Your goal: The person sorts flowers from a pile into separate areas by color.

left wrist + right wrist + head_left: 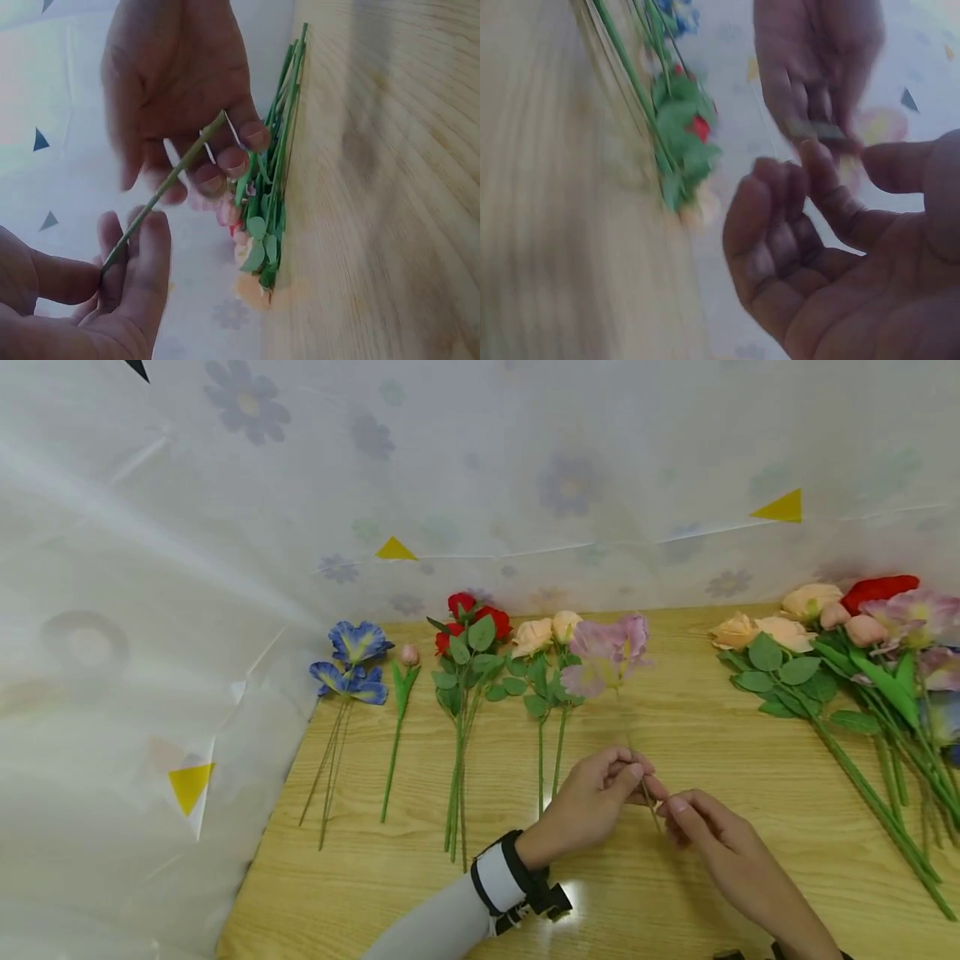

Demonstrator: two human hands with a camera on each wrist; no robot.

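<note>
The left hand [112, 330] has a thin green stem [161, 193] pinched by its thumb, and the stem slants up from there to the right hand [176, 82]. That one shows its palm, fingers loosely bent behind the stem's end; whether they touch it, I can't tell. Past them a bunch of flowers [256, 257] lies along the wooden counter [390, 202], stems uppermost in view, leaves and pinkish, red and peach blooms lower, beside a pale sheet [202, 281] bearing dark triangles [40, 141]
</note>
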